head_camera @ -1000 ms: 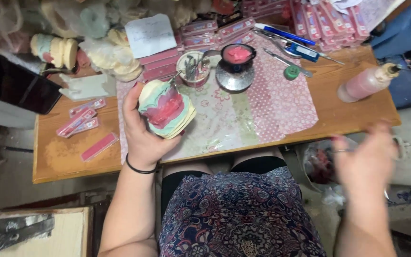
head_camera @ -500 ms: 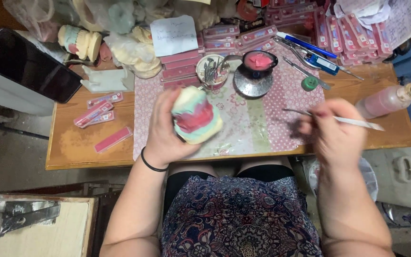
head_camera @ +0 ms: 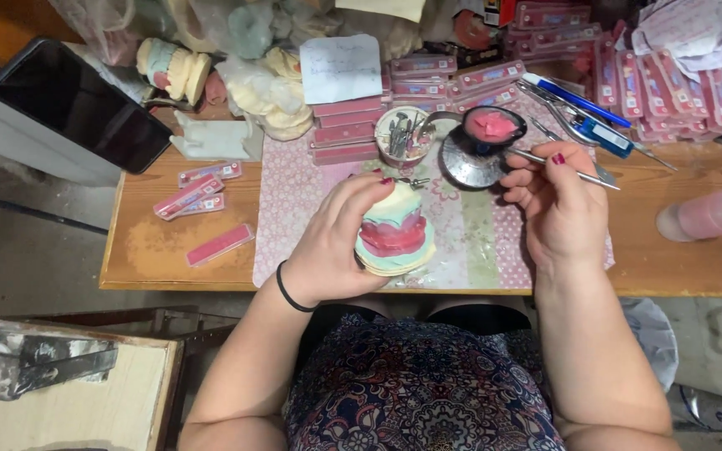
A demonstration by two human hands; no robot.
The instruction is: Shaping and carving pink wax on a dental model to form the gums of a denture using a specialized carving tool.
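My left hand (head_camera: 340, 242) grips a plaster cast (head_camera: 394, 232) of pale green and cream with a pink wax band, held above the patterned mat (head_camera: 478, 234). My right hand (head_camera: 557, 205) holds a thin metal tool (head_camera: 574, 171) like a pen. Its tip points left toward a small black bowl of pink wax (head_camera: 493, 127) that sits on a round metal stand (head_camera: 468, 163). The two hands are a short way apart over the middle of the wooden table (head_camera: 177, 250).
A cup of metal instruments (head_camera: 404, 135), stacked pink boxes (head_camera: 346, 129), a blue-handled tool (head_camera: 582, 113) and more plaster casts (head_camera: 173, 68) crowd the back. A pink bottle (head_camera: 708, 217) lies at the right. Pink wax strips (head_camera: 202, 196) lie at the left, near a dark tablet (head_camera: 81, 104).
My right hand came up from below the table edge with the metal tool and moved to the wax bowl. My left hand turned the cast more upright.
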